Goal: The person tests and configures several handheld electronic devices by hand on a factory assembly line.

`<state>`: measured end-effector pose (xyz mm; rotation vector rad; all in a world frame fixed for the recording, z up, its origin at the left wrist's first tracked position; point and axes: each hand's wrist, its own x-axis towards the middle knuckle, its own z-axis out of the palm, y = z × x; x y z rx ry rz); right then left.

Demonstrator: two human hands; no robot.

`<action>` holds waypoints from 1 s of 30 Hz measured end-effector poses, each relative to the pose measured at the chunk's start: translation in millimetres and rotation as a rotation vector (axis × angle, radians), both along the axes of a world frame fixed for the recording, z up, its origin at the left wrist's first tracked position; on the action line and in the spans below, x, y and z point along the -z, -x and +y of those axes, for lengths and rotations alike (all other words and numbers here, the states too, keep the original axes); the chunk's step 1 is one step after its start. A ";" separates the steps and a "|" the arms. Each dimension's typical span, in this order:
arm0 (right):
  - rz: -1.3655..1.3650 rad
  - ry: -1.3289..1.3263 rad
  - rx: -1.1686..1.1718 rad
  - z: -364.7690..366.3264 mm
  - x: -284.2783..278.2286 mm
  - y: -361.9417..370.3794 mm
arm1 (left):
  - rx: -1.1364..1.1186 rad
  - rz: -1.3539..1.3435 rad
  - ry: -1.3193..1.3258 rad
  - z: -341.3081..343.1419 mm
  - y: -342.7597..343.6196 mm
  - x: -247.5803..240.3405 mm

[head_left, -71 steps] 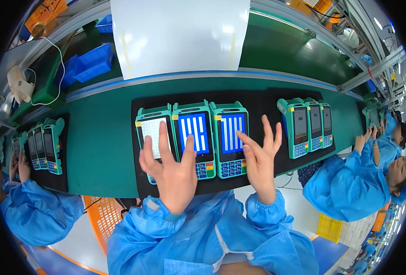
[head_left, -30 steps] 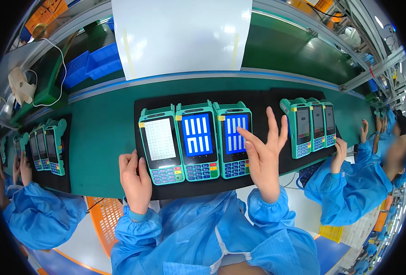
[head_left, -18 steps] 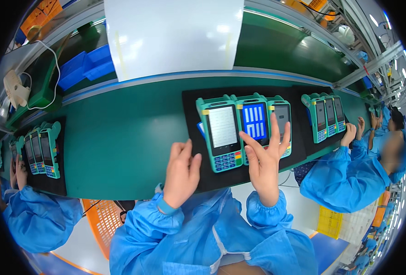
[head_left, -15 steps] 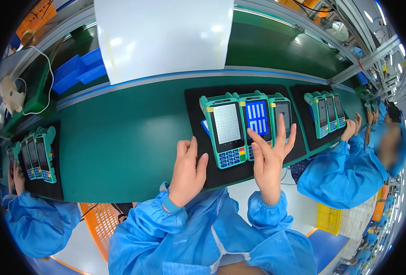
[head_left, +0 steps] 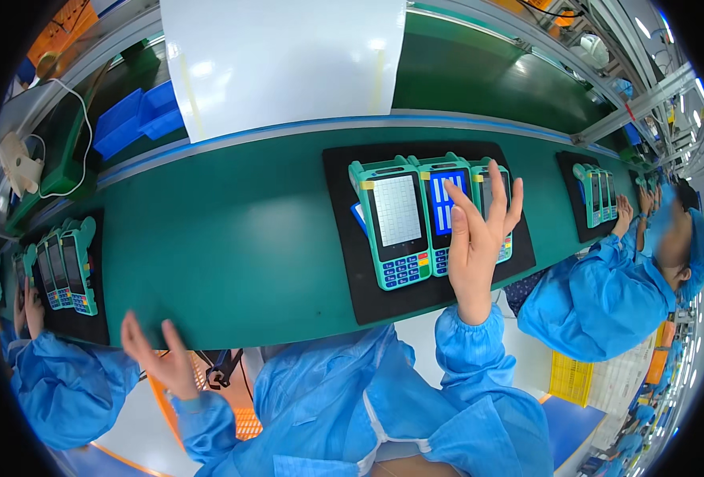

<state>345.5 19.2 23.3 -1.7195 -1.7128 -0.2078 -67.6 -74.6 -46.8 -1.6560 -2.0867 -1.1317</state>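
Three green handheld payment terminals lie side by side on a black mat [head_left: 372,306]. The left terminal [head_left: 397,211] shows a white grid, and the middle terminal [head_left: 439,226] a blue screen with white bars. My fingers partly cover the right terminal [head_left: 506,248], whose screen is dark. My right hand [head_left: 477,250] is open, fingers spread, above the middle and right terminals. Its index fingertip overlaps the blue screen; whether it touches I cannot tell. My left hand [head_left: 161,358], slightly blurred, holds nothing; its fingers are apart at the table's front edge.
More terminals [head_left: 67,266] sit on a mat at left and another group [head_left: 598,195] at right, with a co-worker [head_left: 598,294] beside each. Blue bins [head_left: 121,123] and a white panel [head_left: 284,67] stand behind the green table [head_left: 201,238]. An orange crate [head_left: 245,421] is below.
My left hand has swung left, from beside the terminals to the table's front edge. My right hand has risen slightly over the screens. The mat and terminals at right sit farther right.
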 end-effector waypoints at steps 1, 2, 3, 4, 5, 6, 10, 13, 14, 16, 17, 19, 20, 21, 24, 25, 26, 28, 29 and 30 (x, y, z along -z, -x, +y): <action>0.005 -0.009 -0.051 1.6 -1.4 5.2 | -0.085 0.051 -0.007 -9.5 22.4 5.2; 0.013 0.025 -0.104 5.0 -1.1 11.9 | -0.170 0.102 -0.013 -19.7 44.1 10.6; -0.007 0.045 -0.144 8.3 0.4 20.1 | -0.254 0.154 -0.020 -28.5 66.3 15.5; -0.040 0.068 -0.182 11.1 2.4 28.2 | -0.237 0.062 0.009 -35.4 88.5 20.0; -0.010 0.080 -0.228 14.1 4.6 35.3 | -0.222 -0.029 0.036 -40.7 108.9 25.0; -0.014 0.089 -0.226 16.7 6.8 41.2 | -0.246 -0.142 0.077 -45.0 127.1 29.9; -0.085 0.109 -0.148 23.5 10.2 40.8 | -0.288 -0.031 0.173 -51.7 179.3 38.5; -0.082 0.100 -0.073 22.8 10.8 27.3 | -0.195 0.141 0.203 -49.2 202.8 29.1; -0.083 0.099 -0.047 22.4 10.9 22.4 | -0.151 0.254 0.215 -48.4 208.1 24.3; -0.064 0.110 -0.051 20.1 12.0 15.6 | -0.125 0.433 0.260 -48.9 212.4 19.4; -0.052 0.119 -0.059 18.5 12.8 13.5 | -0.113 0.536 0.284 -46.8 216.5 15.6; -0.049 0.128 -0.078 12.9 14.2 10.9 | -0.094 0.675 0.340 -43.7 223.1 11.3; -0.050 0.148 -0.073 8.2 14.3 9.9 | -0.086 0.712 0.372 -41.0 226.6 9.7; -0.057 0.164 -0.071 2.1 14.4 9.5 | -0.106 0.740 0.415 -38.3 229.4 9.0; -0.032 0.210 -0.074 -21.3 15.4 9.7 | -0.047 0.781 0.355 -24.2 229.8 9.6; -0.015 0.224 -0.074 -30.4 15.6 9.7 | -0.013 0.805 0.336 -18.1 227.1 8.2; -0.009 0.244 -0.069 -38.1 16.0 9.5 | 0.022 0.827 0.318 -10.9 221.5 6.6; 0.019 0.275 -0.060 -49.0 17.4 9.4 | 0.097 0.858 0.295 8.8 204.0 1.1; 0.003 0.282 -0.054 -51.8 18.4 9.1 | 0.133 0.866 0.290 19.9 191.1 -2.2; 0.009 0.281 -0.057 -53.3 19.3 8.7 | 0.184 0.874 0.259 30.6 175.9 -6.5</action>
